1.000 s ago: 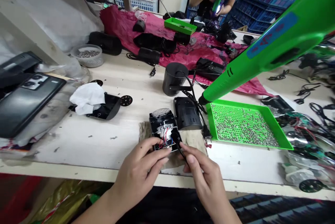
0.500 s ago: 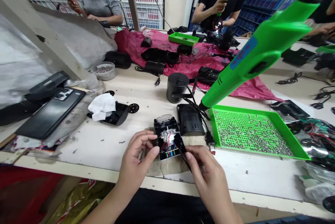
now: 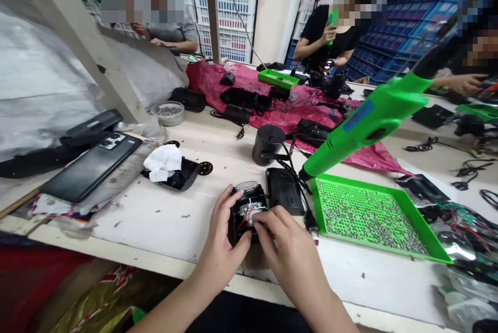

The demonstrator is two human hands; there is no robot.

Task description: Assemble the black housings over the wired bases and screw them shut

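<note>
A small open black housing [image 3: 249, 203] with a clear round lens, a white part and red wires sits near the table's front edge. My left hand [image 3: 225, 229] grips its left side, thumb at the lower edge and fingers at the upper left. The fingertips of my right hand [image 3: 278, 229] are pinched over the wires at the housing's right side; what they hold is too small to make out. Just behind my right hand lies a black cover [image 3: 285, 191] with a cable. The tip of a green electric screwdriver [image 3: 354, 130] hangs beside it.
A green tray [image 3: 369, 213] of screws lies to the right, near loose wired parts [image 3: 467, 239]. A black cylinder [image 3: 268, 145] stands behind. At left are a phone [image 3: 91, 167], a white cloth [image 3: 163, 162] and a tub of screws [image 3: 169, 113]. People work across the table.
My right hand has moved from the housing's lower right corner onto its inside wires. My left hand has closed further round the left side. The camera view has shifted.
</note>
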